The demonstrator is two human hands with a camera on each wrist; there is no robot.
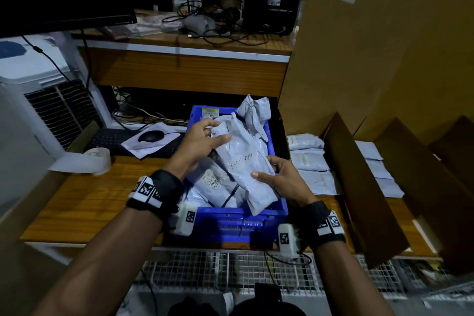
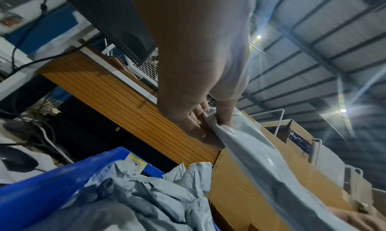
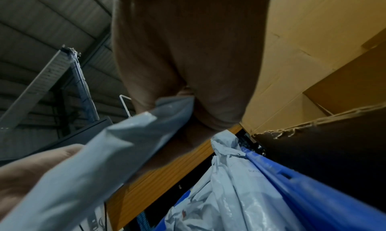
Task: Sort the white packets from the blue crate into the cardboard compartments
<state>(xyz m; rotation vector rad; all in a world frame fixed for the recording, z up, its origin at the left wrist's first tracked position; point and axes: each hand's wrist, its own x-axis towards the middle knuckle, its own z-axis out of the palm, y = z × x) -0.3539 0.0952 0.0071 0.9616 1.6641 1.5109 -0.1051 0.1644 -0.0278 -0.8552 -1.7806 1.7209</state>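
White packet (image 1: 243,161) has handwritten "PENDING"; other labels/codes on crate pkts too small to read.

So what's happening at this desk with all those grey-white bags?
A person is sorting parcels. Both hands, left hand and right hand, hold one white packet with handwriting on it above the blue crate, which still holds more packets. Several packets already lie in the cardboard compartments to the right.
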